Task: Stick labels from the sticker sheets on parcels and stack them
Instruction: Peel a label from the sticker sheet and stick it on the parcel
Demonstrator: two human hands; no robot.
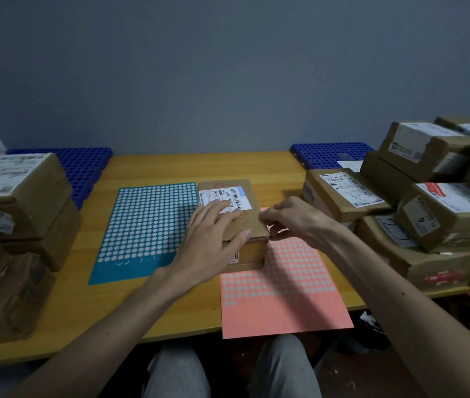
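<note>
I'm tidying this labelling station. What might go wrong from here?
The pink sheet overhangs the table's near edge, and the parcel sits on its far end, so moving the parcel may drag it off. The right hand pinches at the parcel's corner, so a sticker could land crooked. The stack on the right looks uneven and might topple.

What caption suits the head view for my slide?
Left hand steadies a parcel while right hand works at its edge, between blue and pink sticker sheets.

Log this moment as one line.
phase: labelling | left hand: flat on parcel | right hand: fingers pinched at parcel's right edge, over pink sheet | blue sheet: untouched | sticker: cannot tell
</note>
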